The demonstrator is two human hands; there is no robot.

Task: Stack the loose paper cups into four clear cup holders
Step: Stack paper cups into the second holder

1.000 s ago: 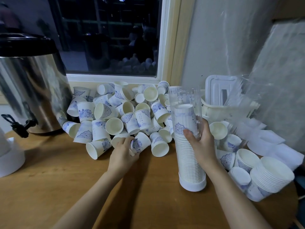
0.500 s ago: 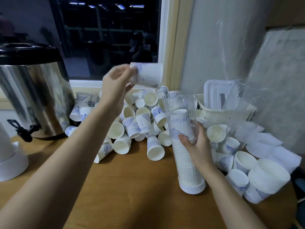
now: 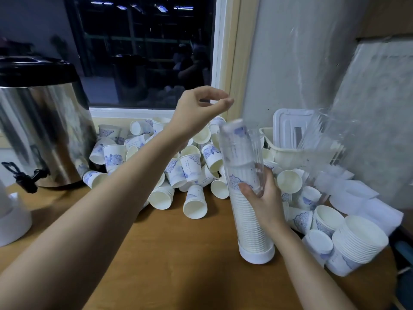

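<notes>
Loading clear holder: right grip clamped round it, left grip loose, empty over cup at its mouth; next, fetch another from pile

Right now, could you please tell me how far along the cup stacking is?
Done: one clear holder, gripped by the right hand, is over half full. In hand: a blurred cup sits at its mouth, under the empty left hand. Left: the loose pile by the window, plus nested cups lying at right.
</notes>
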